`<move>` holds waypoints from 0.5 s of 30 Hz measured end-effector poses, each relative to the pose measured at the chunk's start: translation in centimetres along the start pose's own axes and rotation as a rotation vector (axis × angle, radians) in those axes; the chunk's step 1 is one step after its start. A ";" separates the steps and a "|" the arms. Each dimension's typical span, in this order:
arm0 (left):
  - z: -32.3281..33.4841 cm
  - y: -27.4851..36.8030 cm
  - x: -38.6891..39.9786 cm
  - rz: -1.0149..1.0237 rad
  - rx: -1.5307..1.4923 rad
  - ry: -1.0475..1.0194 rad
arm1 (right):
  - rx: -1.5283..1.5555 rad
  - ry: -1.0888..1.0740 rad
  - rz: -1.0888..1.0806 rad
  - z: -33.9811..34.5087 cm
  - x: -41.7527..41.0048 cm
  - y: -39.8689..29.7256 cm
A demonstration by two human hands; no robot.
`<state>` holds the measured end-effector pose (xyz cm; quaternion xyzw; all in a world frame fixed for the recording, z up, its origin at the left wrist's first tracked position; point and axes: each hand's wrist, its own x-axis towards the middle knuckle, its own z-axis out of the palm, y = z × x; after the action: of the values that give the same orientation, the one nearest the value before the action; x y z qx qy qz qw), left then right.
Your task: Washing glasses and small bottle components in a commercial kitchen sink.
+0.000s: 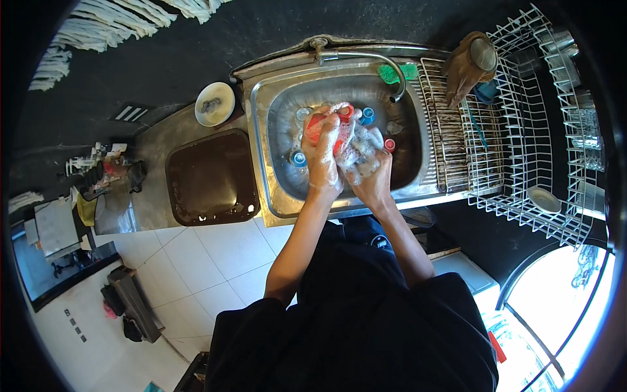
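Over the stainless steel sink (pixel 411 169), my left hand (pixel 323 154) grips a red plastic object (pixel 314 128) covered in soap suds. Its exact kind is hidden by fingers and foam. My right hand (pixel 371 171), also sudsy, presses close against it, holding a pale, foam-covered scrubber (pixel 361 144) whose form is hard to make out. Around my hands in the basin lie small round caps: a blue cap (pixel 367 116), another blue cap (pixel 298 158) at the left, a red cap (pixel 389 145) beside my right hand, and a clear one (pixel 303 114).
A curved faucet (pixel 392 63) reaches over the basin, near a green scrub sponge (pixel 389 74). Left are a brown tray (pixel 213 179) and a white bowl (pixel 214 104) holding a metal scourer. Rightward stand a wire dish rack (pixel 529 132) and a brown-covered vessel (pixel 465 66).
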<state>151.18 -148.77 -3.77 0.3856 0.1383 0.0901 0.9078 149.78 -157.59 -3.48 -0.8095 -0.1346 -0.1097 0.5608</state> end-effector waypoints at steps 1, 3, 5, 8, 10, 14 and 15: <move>-0.2 0.0 0.0 0.000 0.001 0.000 | 0.001 0.000 0.000 -0.1 -0.2 0.1; -0.3 0.4 0.3 -0.019 0.075 0.084 | -0.024 -0.035 -0.032 -0.3 -0.7 0.8; -0.6 0.3 0.8 -0.005 -0.005 0.062 | 0.119 -0.023 -0.003 0.7 -1.6 2.1; -3.1 -0.5 2.0 -0.147 -0.351 0.003 | 1.233 0.065 0.628 1.6 -2.0 2.2; -3.1 0.2 1.9 -0.131 -0.274 -0.052 | 1.243 0.069 0.637 1.3 -1.7 1.5; -2.1 -0.1 1.5 0.013 0.060 0.034 | 0.438 -0.021 0.353 0.6 -1.7 1.8; -1.8 -0.3 1.2 -0.003 0.094 0.112 | -0.011 -0.169 0.156 0.2 -1.5 2.1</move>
<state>151.77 -147.41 -5.43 0.4220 0.1935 0.1038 0.8796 149.11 -158.27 -5.87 -0.8270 -0.1173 0.0022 0.5498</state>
